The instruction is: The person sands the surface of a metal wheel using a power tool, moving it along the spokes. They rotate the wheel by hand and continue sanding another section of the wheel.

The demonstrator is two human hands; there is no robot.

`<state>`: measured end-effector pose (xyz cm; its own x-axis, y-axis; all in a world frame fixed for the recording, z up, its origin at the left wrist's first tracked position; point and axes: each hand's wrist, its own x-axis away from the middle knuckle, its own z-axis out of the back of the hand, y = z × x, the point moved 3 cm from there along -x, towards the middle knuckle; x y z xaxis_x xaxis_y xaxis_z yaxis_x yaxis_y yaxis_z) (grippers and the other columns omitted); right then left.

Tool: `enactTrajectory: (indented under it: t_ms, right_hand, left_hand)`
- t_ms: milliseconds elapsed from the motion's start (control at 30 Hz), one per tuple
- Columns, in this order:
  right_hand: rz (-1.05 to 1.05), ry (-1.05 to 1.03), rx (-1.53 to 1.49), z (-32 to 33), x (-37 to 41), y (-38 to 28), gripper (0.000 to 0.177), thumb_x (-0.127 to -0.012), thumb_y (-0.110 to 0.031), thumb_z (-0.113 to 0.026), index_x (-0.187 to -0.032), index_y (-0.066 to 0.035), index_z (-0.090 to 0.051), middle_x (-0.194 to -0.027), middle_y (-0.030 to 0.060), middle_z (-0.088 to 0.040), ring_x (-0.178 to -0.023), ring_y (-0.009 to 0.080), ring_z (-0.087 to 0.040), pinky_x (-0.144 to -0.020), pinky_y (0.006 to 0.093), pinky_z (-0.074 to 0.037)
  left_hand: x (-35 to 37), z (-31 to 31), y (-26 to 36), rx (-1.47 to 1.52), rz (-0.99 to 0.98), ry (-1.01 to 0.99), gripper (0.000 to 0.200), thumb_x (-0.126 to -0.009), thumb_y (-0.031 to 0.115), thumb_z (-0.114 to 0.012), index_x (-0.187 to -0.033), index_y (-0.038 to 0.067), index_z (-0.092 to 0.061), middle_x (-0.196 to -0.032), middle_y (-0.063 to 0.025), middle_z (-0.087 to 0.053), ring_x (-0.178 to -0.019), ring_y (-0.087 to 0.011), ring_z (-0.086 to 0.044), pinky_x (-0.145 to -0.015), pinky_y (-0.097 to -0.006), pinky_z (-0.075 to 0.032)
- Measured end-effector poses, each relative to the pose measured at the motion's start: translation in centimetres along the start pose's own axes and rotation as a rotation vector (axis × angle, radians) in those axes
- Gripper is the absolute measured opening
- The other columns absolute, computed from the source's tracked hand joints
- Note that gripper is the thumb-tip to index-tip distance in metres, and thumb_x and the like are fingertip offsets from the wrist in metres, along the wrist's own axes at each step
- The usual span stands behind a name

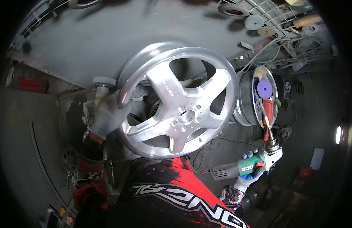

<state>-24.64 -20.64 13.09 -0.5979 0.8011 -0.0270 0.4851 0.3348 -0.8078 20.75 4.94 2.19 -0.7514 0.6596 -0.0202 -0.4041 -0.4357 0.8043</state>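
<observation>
A silver five-spoke alloy wheel [166, 87] stands tilted in front of me, its face turned towards me. My left hand [109, 114], in a grey glove, is closed at the wheel's left rim; its fingers are blurred and partly hidden. Near that hand is a pale round pad [104, 81] on a stem. My right hand [252, 175], in a blue and white glove, grips a green and black DCA angle grinder [236, 169] at lower right. From the grinder's head a metal rod points upward, its far end beside a purple disc [264, 89].
A second wheel [244, 100] lies at the right, with a red power tool [268, 112] on it. Discs [254, 22] hang on a wire rack at the upper right, above coiled cables [309, 45]. A grey wall [107, 34] stands behind the wheel.
</observation>
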Motion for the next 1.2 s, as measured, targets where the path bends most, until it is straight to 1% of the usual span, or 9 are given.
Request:
enactTrajectory:
  t_ms: [167,333,400,467,633,767,933,1167,1200]
  right_hand:
    - [0.078,0.124,0.377,0.3,-1.7,-1.0,0.093,-0.079,-0.052,-0.08,-0.145,-0.001,-0.038,-0.12,0.0139,-0.055,-0.108,0.0269,-0.055,-0.096,0.0443,-0.047]
    - [0.118,0.001,1.225,-1.2,-6.6,-2.1,0.113,-0.058,-0.038,-0.095,-0.144,0.002,-0.032,-0.122,0.0152,-0.059,-0.107,0.0282,-0.063,-0.095,0.0424,-0.051]
    - [0.181,-0.19,1.445,-1.7,-8.4,-1.8,0.127,-0.05,-0.034,-0.099,-0.147,0.003,-0.026,-0.13,0.0178,-0.054,-0.112,0.0298,-0.061,-0.1,0.0443,-0.048]
    - [0.257,-0.414,1.603,-3.8,-9.6,-0.9,0.128,-0.051,-0.038,-0.098,-0.147,0.004,-0.025,-0.137,0.0207,-0.047,-0.117,0.03,-0.058,-0.1,0.0447,-0.048]
    - [-0.033,-0.594,1.34,-4.6,-11.6,1.6,0.1,-0.056,-0.027,-0.095,-0.135,0.003,-0.042,-0.127,0.0231,-0.056,-0.108,0.0362,-0.062,-0.094,0.0444,-0.051]
    - [-0.34,-0.656,1.201,-2.2,-12.0,3.5,0.085,-0.055,-0.018,-0.093,-0.126,0.003,-0.052,-0.123,0.0259,-0.058,-0.101,0.0409,-0.065,-0.089,0.0455,-0.054]
    - [-0.021,-0.846,1.33,-5.5,-12.7,4.6,0.076,-0.06,-0.018,-0.091,-0.124,0.003,-0.054,-0.119,0.0207,-0.061,-0.103,0.0342,-0.066,-0.086,0.0406,-0.055]
    - [-0.011,-0.897,1.344,-5.4,-13.3,5.3,0.076,-0.067,-0.024,-0.088,-0.13,0.001,-0.052,-0.123,0.0194,-0.06,-0.109,0.0322,-0.063,-0.092,0.0426,-0.052]
    - [-0.021,-0.861,1.314,-5.4,-13.4,5.1,0.078,-0.068,-0.024,-0.088,-0.132,0.0,-0.051,-0.124,0.0199,-0.059,-0.11,0.0323,-0.063,-0.093,0.043,-0.052]
  left_hand:
    - [-1.4,1.4,3.6,-0.193,-0.01,-0.106,0.031,-0.084,0.017,-0.071,-0.11,0.002,-0.065,-0.097,-0.0199,-0.066,-0.082,-0.0349,-0.068,-0.077,-0.0414,-0.054]
    - [1.9,0.3,10.7,0.001,0.01,0.587,0.021,-0.09,0.01,-0.065,-0.109,0.001,-0.062,-0.097,-0.011,-0.066,-0.084,-0.023,-0.066,-0.073,-0.0322,-0.052]
    - [3.3,-3.3,12.7,0.325,-0.098,0.374,0.027,-0.09,0.01,-0.065,-0.114,-0.002,-0.061,-0.107,-0.0134,-0.065,-0.097,-0.0262,-0.065,-0.083,-0.0365,-0.053]
    - [4.9,-8.1,15.3,0.981,0.311,-0.195,0.039,-0.092,0.017,-0.064,-0.126,-0.001,-0.057,-0.116,-0.0126,-0.064,-0.104,-0.0228,-0.063,-0.091,-0.0348,-0.051]
    - [5.7,-17.5,20.3,1.629,0.376,-0.631,0.069,-0.098,0.037,-0.057,-0.151,0.002,-0.029,-0.149,-0.0163,-0.042,-0.134,-0.0267,-0.046,-0.111,-0.0433,-0.038]
    - [6.2,-22.3,17.3,0.932,-0.135,-0.571,0.068,-0.098,0.039,-0.055,-0.151,0.003,-0.032,-0.151,-0.0169,-0.042,-0.137,-0.0275,-0.043,-0.115,-0.0426,-0.033]
    - [5.9,-21.3,16.9,0.673,-0.417,-0.418,0.043,-0.1,0.03,-0.051,-0.135,0.006,-0.053,-0.13,-0.0172,-0.058,-0.112,-0.032,-0.059,-0.099,-0.0413,-0.045]
    - [5.2,-21.5,16.4,0.73,-0.337,-0.599,0.07,-0.09,0.032,-0.068,-0.146,0.001,-0.04,-0.142,-0.0168,-0.049,-0.134,-0.026,-0.045,-0.115,-0.0385,-0.032]
    - [4.0,-19.8,18.0,1.054,-0.026,-0.79,0.07,-0.09,0.033,-0.067,-0.147,0.002,-0.04,-0.139,-0.0169,-0.052,-0.133,-0.0262,-0.047,-0.113,-0.0389,-0.035]
